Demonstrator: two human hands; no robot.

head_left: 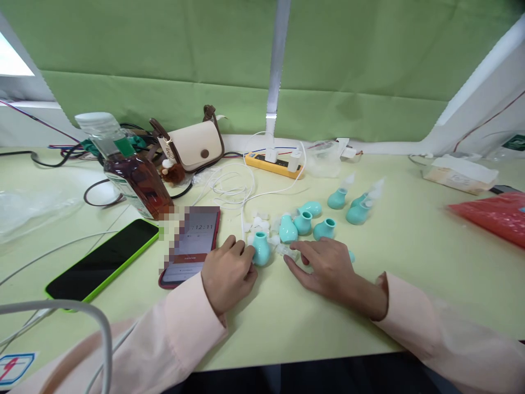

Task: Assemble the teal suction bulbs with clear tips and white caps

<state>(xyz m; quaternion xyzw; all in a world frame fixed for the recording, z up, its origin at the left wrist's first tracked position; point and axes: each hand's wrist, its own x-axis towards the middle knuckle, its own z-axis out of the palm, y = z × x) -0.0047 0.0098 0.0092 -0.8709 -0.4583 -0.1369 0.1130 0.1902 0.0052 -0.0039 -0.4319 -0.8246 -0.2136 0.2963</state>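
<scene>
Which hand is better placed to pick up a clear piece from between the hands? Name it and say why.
The right hand, probably: its parted thumb and forefinger are close beside the clear pieces, while the left hand is at the upright teal bulb.

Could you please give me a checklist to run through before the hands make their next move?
1. Teal bulb at the left hand upright, mouth up: ok.
2. Right hand gripping the clear plastic piece beside it: cannot tell.
3. All the other teal bulbs upright: not ok; a rear bulb lies on its side.
4. Bulbs with clear tips apart from the loose ones: ok.
5. Left hand clear of the red-cased phone: cannot tell; they overlap in this view.
6. Bottle capped: ok.
</scene>
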